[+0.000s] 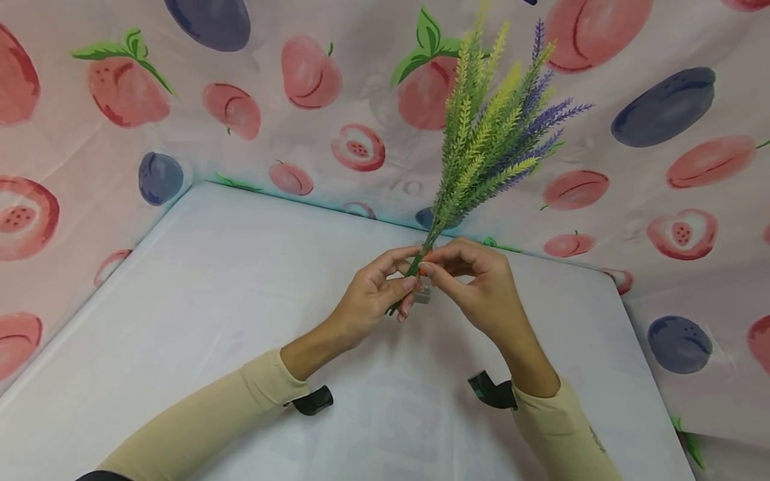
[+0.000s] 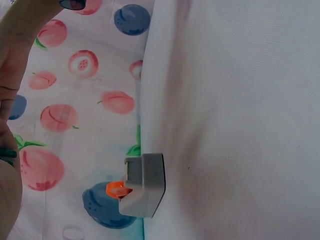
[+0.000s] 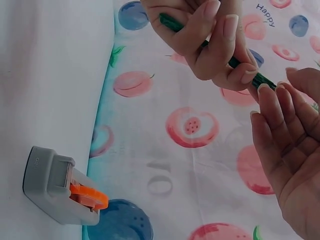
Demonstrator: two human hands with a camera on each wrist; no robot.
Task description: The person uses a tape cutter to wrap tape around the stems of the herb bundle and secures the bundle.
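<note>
A bunch of artificial lavender [image 1: 481,147], with yellow-green and purple spikes, leans up and to the right in the head view. My left hand [image 1: 369,294] grips its green stems [image 3: 172,22] near their lower ends, the fingers curled round them. Just higher on the stems, my right hand [image 1: 478,277] pinches them between thumb and fingertips; whether a strip of tape lies there I cannot tell. Below and behind the hands, a grey tape dispenser [image 3: 47,185] with an orange roll [image 3: 90,196] stands on the white table, mostly hidden in the head view.
The white table [image 1: 240,280] meets a fruit-printed cloth [image 1: 252,67] that hangs along its back and sides. Black curved mounts [image 1: 313,401] stick out from both cream sleeves [image 1: 210,407].
</note>
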